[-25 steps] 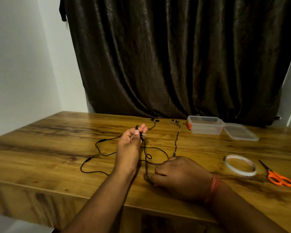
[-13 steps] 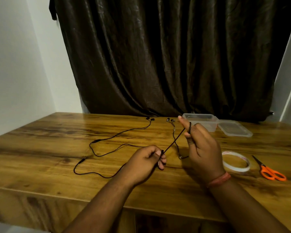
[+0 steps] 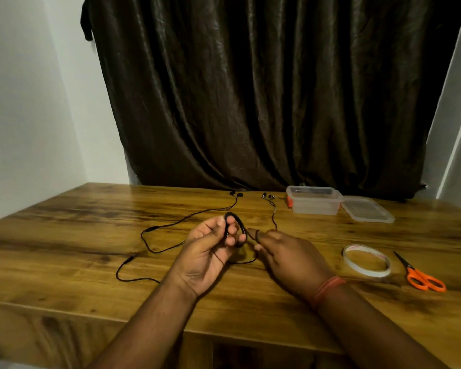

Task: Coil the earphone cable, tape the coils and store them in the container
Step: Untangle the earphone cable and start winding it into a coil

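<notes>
A black earphone cable (image 3: pixel 155 230) trails across the wooden table (image 3: pixel 64 235), its earbuds (image 3: pixel 267 196) lying near the back. My left hand (image 3: pixel 208 251) is raised palm-up and holds a small loop of the cable around its fingertips. My right hand (image 3: pixel 285 253) sits just to the right, with the cable wrapped over its index finger. A clear plastic container (image 3: pixel 314 199) stands open at the back right, its lid (image 3: pixel 366 210) beside it. A roll of clear tape (image 3: pixel 367 260) lies right of my right hand.
Orange-handled scissors (image 3: pixel 421 275) lie at the far right, beyond the tape. A dark curtain (image 3: pixel 264 89) hangs behind the table, with white walls on both sides. The table's front edge runs just below my forearms.
My right hand has dropped from its raised position and come in beside the left. The straight stretch of cable between the hands is now a small loop on my left fingers.
</notes>
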A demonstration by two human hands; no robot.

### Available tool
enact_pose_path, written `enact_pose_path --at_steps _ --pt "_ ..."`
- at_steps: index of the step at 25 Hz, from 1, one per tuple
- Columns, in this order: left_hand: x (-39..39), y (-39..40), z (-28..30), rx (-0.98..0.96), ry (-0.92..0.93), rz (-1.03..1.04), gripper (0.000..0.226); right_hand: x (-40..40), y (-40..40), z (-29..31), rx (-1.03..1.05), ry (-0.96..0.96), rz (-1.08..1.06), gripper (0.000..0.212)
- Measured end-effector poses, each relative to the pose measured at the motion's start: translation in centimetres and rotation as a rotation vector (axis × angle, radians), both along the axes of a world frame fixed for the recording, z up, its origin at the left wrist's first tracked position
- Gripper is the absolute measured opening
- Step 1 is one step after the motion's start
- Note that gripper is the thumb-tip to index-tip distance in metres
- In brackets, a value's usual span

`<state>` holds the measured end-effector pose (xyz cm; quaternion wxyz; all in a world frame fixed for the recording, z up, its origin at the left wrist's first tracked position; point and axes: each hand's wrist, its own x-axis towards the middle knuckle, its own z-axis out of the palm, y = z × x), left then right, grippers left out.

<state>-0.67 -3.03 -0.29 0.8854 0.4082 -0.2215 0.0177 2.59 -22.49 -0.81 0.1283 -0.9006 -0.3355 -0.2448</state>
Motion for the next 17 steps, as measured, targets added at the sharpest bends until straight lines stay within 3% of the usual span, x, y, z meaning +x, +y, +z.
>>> enact_pose_path --at_steps 7,12,17 --pt "1.0 0.2 -0.3 -0.045 0.083 0.244 0.018 -1.1 1.9 -0.2 -0.274 -0.286 0.151 0.037" --pt "1.8 -0.2 -1.2 0.297 0.116 0.520 0.016 -1.9 1.9 -0.2 -0.284 -0.397 0.247 0.028" --pt "1.3 -1.3 -2.0 0.595 0.105 0.386 0.022 -2.3 1.0 0.9 -0.089 -0.352 0.193 0.021"
